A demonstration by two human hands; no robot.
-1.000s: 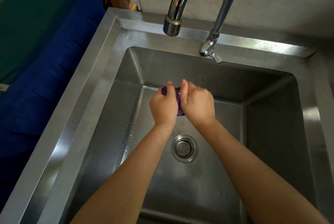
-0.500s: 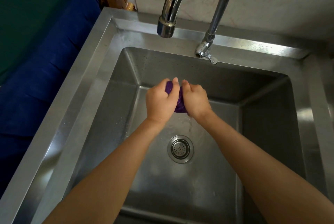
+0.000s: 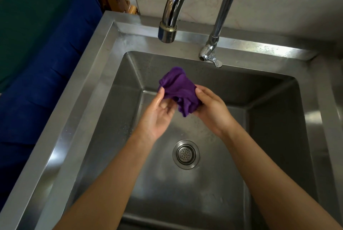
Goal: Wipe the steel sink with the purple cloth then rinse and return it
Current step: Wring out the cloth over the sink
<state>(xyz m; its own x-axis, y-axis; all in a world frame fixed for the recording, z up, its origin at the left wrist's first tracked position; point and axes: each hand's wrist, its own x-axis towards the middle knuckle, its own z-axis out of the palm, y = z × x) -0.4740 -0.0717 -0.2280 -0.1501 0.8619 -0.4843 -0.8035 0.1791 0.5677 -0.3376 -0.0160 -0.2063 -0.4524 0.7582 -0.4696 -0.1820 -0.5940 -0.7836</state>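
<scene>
The purple cloth (image 3: 178,88) is crumpled and loosened, held in the air above the basin of the steel sink (image 3: 104,111). My left hand (image 3: 157,114) is palm up under its left side, thumb pressed on the cloth's edge. My right hand (image 3: 211,111) grips the cloth's right side from below, thumb on top. A corner of cloth hangs down between the two hands. Both hands look wet. No water runs from the curved tap spout (image 3: 167,34) above and behind the cloth.
The round drain strainer (image 3: 186,154) sits in the basin floor below my wrists. The tap's lever and base (image 3: 210,57) stand on the back rim. Blue and green fabric (image 3: 37,74) lies left of the sink. A pale wall is behind.
Both hands were clenched tight around the balled-up cloth, twisting it. Now they have loosened and turned palms up, and the cloth has spread out between them.
</scene>
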